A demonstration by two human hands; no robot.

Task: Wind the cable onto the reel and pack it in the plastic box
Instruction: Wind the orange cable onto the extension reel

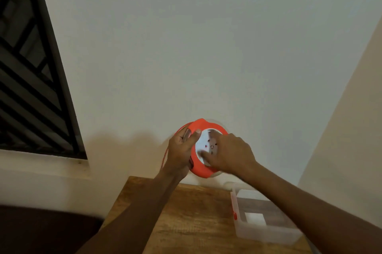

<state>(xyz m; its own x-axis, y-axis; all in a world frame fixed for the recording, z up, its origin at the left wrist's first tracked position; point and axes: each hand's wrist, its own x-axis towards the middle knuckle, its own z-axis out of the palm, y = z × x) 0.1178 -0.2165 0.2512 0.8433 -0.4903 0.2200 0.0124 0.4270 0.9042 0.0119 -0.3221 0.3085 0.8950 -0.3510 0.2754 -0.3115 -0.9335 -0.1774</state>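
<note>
The left hand (179, 150) grips the orange reel (198, 167) to steady it. The right hand (227, 153) presses its white middle, probably to wind the cable (165, 155).

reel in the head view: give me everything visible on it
The reel is a round orange plastic spool with a white centre face bearing small red and dark marks, and a clear or whitish flange behind. It is held up in the air above the wooden table, face towards the camera. The left hand grips its left rim; the right hand rests fingers on the white face. An orange cable hangs loose from its left side.
</note>
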